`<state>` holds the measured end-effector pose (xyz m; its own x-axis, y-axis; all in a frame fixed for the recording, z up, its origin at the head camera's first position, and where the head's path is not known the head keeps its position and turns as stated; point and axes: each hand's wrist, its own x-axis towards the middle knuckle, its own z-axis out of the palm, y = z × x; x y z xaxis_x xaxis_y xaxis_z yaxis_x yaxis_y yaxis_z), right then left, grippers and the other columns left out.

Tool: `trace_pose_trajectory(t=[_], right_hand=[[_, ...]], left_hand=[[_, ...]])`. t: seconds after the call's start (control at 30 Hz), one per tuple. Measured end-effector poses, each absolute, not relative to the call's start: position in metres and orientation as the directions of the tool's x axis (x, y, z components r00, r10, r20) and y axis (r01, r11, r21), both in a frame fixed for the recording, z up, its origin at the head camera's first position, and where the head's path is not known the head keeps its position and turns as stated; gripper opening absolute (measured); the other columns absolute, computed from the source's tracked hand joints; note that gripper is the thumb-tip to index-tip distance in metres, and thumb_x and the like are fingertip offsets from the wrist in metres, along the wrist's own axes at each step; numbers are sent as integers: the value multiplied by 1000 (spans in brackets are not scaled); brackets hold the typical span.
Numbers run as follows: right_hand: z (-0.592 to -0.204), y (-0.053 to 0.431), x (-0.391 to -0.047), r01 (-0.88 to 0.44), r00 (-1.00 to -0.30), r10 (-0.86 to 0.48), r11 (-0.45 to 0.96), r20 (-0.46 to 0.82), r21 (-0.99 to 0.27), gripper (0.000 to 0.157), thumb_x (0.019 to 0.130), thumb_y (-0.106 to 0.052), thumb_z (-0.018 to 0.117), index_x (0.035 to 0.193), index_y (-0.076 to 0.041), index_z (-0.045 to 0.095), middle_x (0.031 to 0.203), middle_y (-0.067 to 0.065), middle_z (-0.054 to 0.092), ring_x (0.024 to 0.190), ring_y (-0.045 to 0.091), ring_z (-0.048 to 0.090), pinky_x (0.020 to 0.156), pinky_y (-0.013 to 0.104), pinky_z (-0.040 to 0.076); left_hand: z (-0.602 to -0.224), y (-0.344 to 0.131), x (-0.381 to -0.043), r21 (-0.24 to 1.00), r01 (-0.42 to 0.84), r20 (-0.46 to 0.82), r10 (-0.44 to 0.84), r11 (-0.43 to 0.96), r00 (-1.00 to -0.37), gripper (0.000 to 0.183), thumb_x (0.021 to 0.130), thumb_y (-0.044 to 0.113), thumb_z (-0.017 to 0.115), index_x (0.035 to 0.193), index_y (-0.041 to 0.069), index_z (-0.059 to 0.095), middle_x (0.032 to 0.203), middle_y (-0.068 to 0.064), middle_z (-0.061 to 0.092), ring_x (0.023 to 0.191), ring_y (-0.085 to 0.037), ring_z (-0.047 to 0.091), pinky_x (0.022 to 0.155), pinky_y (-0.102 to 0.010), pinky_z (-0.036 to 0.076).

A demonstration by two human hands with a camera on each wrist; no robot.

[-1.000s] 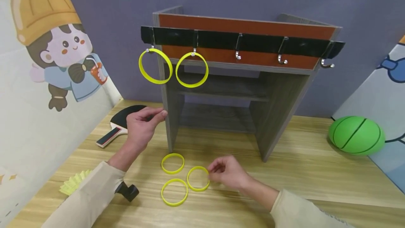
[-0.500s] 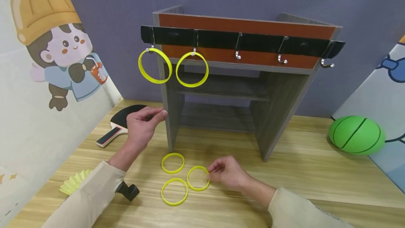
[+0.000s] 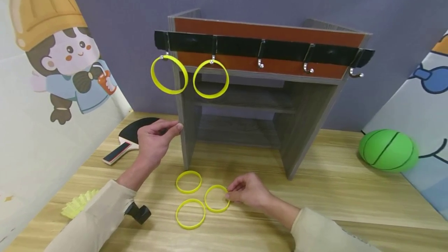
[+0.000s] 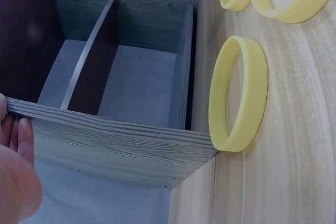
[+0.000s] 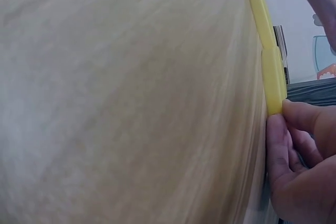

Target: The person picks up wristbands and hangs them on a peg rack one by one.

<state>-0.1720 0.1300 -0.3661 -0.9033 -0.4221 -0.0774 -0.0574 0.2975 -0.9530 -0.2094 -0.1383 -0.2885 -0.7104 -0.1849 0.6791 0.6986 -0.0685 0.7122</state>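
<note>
Well, my right hand (image 3: 250, 190) pinched the rightmost yellow wristband (image 5: 273, 80) on the wooden tabletop (image 3: 252, 232), while my left hand (image 3: 154, 141) held the shelf unit (image 3: 189, 137) by its side. The band looked light and springy, best gripped by its rim.

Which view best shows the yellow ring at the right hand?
The head view: the yellow ring shows almost whole, slightly covered by the right hand. The left wrist view crops it at the top; the right wrist view shows it edge-on.
</note>
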Motion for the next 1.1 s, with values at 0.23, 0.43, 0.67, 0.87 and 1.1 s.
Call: trace_pose_trajectory(t=[0.23, 0.43, 0.67, 0.87, 1.1], right_hand=[[-367, 128, -171, -23, -914, -391, 309, -105, -951, 14, 75, -1, 78, 82, 5, 67, 70, 8, 62, 60, 18, 61, 57, 31, 57], [-365, 127, -171, 4, -921, -367, 322, -129, -947, 15, 74, -4, 79, 78, 3, 67, 69, 9, 62, 59, 18, 62, 56, 30, 57], [-364, 125, -170, 32, -931, -335, 325, -147, -945, 13, 72, 1, 78, 78, 3, 66, 69, 9, 62, 59, 18, 63, 57, 31, 58], [-364, 126, -168, 58, -937, -314, 295, -154, -954, 12, 72, 2, 77, 78, 5, 68, 70, 10, 63, 63, 19, 64, 59, 32, 58], [-368, 134, -168, 105, -953, -261, 185, -152, -977, 16, 72, 6, 76, 84, 12, 66, 74, 10, 65, 64, 19, 64, 61, 34, 59]], left_hand=[[-289, -139, -209, 710, 700, 682, -178, -72, -710, 15, 77, -18, 68, 88, -26, 61, 74, -6, 67, 66, -11, 66, 65, -22, 56], [-289, -139, -209, 708, 703, 684, -174, -75, -708, 15, 77, -18, 68, 88, -26, 61, 74, -6, 67, 66, -11, 66, 66, -24, 57], [-288, -139, -209, 700, 709, 691, -172, -85, -702, 15, 77, -19, 67, 88, -27, 60, 75, -7, 67, 66, -11, 66, 66, -24, 57], [-288, -139, -208, 699, 711, 693, -172, -76, -700, 15, 77, -18, 68, 87, -26, 61, 75, -8, 67, 66, -11, 66, 65, -24, 57], [-288, -139, -208, 702, 709, 692, -170, -68, -701, 14, 77, -19, 67, 87, -26, 61, 75, -6, 67, 66, -11, 65, 65, -24, 57]])
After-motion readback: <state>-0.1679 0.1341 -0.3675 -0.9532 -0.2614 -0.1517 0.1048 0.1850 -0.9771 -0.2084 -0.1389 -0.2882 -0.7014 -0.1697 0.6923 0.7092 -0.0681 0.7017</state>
